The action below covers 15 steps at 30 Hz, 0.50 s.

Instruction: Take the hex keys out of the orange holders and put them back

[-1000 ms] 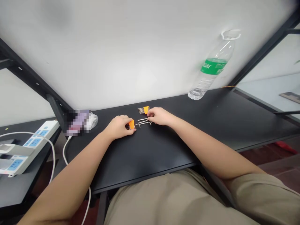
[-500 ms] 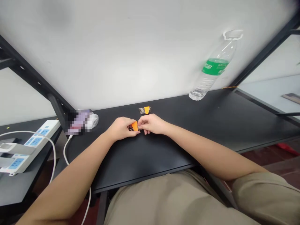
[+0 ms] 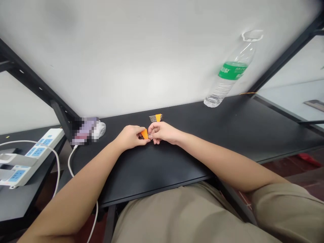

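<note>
Head view: the left hand (image 3: pixel 130 136) pinches an orange holder (image 3: pixel 144 134) just above the black surface (image 3: pixel 162 168), while the right hand (image 3: pixel 163 132), fingers closed, seems to press a thin metal key into it. Keeping the holder steady and the key lined up with its slot would help. A second holder (image 3: pixel 156 117) lies just behind. The key is mostly hidden by fingers, and its exact slot cannot be told

Office workstation: black desk (image 3: pixel 157 168), power strips (image 3: pixel 27 160)
</note>
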{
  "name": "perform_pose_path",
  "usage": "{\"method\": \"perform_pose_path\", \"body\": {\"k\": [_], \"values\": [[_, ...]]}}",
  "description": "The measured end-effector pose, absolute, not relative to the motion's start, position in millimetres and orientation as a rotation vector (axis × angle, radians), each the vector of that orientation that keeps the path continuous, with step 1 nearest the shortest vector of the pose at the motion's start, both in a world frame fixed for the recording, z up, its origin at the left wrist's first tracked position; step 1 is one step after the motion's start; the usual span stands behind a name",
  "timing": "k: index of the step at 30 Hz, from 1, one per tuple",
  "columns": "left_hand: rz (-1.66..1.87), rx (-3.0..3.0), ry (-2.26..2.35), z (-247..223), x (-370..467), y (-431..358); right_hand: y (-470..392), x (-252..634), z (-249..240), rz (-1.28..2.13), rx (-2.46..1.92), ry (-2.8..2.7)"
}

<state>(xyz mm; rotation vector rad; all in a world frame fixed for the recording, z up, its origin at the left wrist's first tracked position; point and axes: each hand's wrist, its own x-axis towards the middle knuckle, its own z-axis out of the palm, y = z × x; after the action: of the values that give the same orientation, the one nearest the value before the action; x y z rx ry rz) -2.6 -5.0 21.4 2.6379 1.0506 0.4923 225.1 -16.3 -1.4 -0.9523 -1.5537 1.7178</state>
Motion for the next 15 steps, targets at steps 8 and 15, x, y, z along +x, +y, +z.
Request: {"method": "perform_pose_path", "body": {"k": [8, 15], "values": [[0.398, 2.792, 1.116, 20, -17, 6, -10, 235, 0, 1.632, -1.228, -1.493], [0.370, 2.779, 1.143, 22, -23, 9, -15, 242, 16, 1.278, -1.458, -1.886]]}}
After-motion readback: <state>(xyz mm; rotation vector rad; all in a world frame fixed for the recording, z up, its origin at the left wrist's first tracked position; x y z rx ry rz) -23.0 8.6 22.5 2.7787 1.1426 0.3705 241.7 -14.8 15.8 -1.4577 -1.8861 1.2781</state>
